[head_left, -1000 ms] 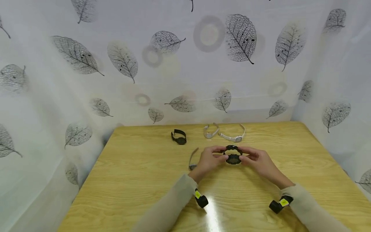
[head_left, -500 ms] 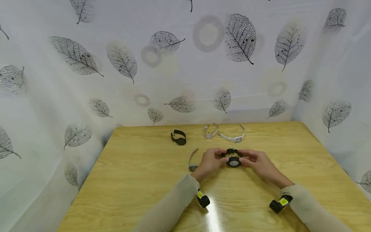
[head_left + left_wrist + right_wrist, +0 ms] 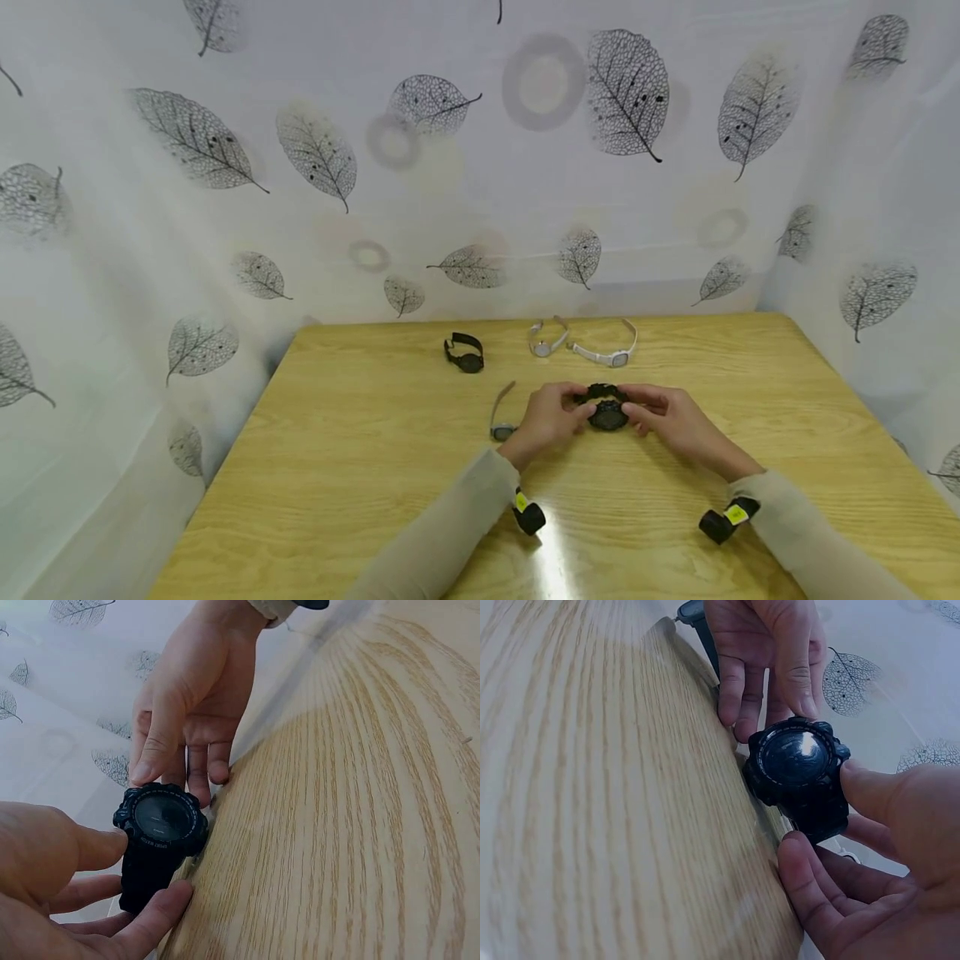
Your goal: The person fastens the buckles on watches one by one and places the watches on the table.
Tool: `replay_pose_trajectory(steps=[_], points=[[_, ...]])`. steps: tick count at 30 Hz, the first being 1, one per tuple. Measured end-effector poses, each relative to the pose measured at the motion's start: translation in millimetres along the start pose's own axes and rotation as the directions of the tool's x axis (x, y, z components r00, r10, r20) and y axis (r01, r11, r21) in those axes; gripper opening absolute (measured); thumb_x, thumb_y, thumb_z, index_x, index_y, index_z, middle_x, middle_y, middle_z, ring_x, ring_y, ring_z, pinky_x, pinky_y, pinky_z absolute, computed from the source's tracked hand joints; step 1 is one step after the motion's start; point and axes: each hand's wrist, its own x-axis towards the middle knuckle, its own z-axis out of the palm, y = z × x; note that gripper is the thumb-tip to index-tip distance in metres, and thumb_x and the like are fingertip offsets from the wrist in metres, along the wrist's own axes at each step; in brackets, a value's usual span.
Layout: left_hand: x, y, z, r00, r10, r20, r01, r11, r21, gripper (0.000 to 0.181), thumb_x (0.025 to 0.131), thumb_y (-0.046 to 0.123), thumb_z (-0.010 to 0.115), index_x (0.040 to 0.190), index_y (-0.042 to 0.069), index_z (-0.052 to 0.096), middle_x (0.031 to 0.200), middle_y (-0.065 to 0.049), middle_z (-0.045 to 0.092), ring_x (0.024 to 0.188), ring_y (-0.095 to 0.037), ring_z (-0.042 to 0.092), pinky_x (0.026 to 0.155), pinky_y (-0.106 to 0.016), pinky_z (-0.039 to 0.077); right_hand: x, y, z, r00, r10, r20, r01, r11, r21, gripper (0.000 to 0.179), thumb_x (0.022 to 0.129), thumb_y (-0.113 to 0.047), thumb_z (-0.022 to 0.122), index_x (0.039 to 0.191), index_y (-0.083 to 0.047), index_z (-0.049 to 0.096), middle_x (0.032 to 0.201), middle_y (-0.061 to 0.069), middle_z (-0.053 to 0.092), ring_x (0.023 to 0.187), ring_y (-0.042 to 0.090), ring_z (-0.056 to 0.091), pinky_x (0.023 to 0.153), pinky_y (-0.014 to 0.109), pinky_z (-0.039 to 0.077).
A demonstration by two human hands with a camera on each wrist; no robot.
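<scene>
A chunky black sports watch [image 3: 608,416] with a round dark face is held between both hands, low over the wooden table, its face tipped up and its strap looped behind. My left hand [image 3: 551,421] pinches it from the left, thumb at the case edge and fingers round the strap side. From the right, my right hand [image 3: 682,421] grips the opposite edge in the same manner. The right wrist view shows the watch [image 3: 799,761] with a bright glint on its glass. A slim watch with a grey face [image 3: 503,432] lies just beside the left wrist.
Toward the back of the table [image 3: 337,467] lie a black watch [image 3: 469,362], a pale watch with a round face [image 3: 542,349] and a white watch with a squarish face [image 3: 618,358]. A leaf-print curtain [image 3: 480,200] stands behind and at both sides.
Both hands have lowered the black sports watch slightly toward the near side, and its tilt has changed. They keep their hold on it. The other watches stay in place.
</scene>
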Motion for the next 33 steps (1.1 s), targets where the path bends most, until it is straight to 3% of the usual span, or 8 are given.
replay_pose_trajectory(steps=[11, 20, 25, 29, 33], points=[[1.8, 0.2, 0.3, 1.0, 0.006, 0.014, -0.006, 1.0, 0.01, 0.035, 0.098, 0.02, 0.074, 0.13, 0.006, 0.07, 0.083, 0.001, 0.073, 0.062, -0.015, 0.068, 0.054, -0.021, 0.051, -0.3, 6.2, -1.3, 1.0, 0.001, 0.004, -0.001, 0.999, -0.05, 0.05, 0.105, -0.027, 0.063, 0.145, 0.001, 0.055, 0.119, 0.019, 0.071, 0.087, 0.02, 0.072, 0.072, 0.034, 0.061], [1.7, -0.8, 0.7, 1.0, 0.012, 0.007, -0.012, 1.0, 0.013, 0.036, 0.097, 0.02, 0.074, 0.13, 0.005, 0.07, 0.088, -0.001, 0.075, 0.062, -0.014, 0.069, 0.054, -0.02, 0.051, 1.3, 9.3, -1.5, 1.0, 0.021, 0.009, -0.02, 0.999, -0.039, 0.049, 0.104, -0.026, 0.064, 0.145, 0.0, 0.055, 0.113, 0.015, 0.073, 0.086, 0.02, 0.071, 0.072, 0.033, 0.061], [1.6, 1.7, 0.1, 1.0, 0.005, 0.007, -0.006, 1.0, 0.022, 0.035, 0.1, 0.023, 0.071, 0.13, 0.006, 0.07, 0.089, -0.001, 0.075, 0.062, -0.013, 0.068, 0.055, -0.021, 0.052, 1.1, 8.8, -2.9, 1.0, 0.014, 0.019, -0.013, 1.0, -0.025, 0.051, 0.105, -0.027, 0.063, 0.146, 0.002, 0.053, 0.121, 0.02, 0.07, 0.089, 0.021, 0.072, 0.073, 0.034, 0.062], [2.8, 5.3, -2.0, 1.0, 0.013, 0.006, -0.014, 0.996, 0.084, 0.034, 0.102, 0.029, 0.067, 0.128, 0.007, 0.071, 0.092, -0.004, 0.076, 0.065, -0.014, 0.07, 0.062, -0.024, 0.055, 1.0, 4.9, -6.4, 1.0, 0.01, 0.029, -0.01, 1.0, 0.022, 0.054, 0.106, -0.026, 0.062, 0.149, 0.004, 0.048, 0.135, 0.028, 0.062, 0.095, 0.024, 0.072, 0.074, 0.037, 0.063], [4.1, 9.9, -4.6, 0.999, 0.046, -0.023, -0.04, 0.976, 0.214, 0.036, 0.102, 0.032, 0.065, 0.128, 0.007, 0.071, 0.107, -0.009, 0.076, 0.088, -0.019, 0.073, 0.078, -0.031, 0.06, 2.8, 3.5, -11.1, 1.0, 0.016, 0.026, -0.018, 0.998, 0.053, 0.056, 0.106, -0.025, 0.061, 0.15, 0.004, 0.046, 0.138, 0.031, 0.057, 0.098, 0.029, 0.072, 0.072, 0.039, 0.063]])
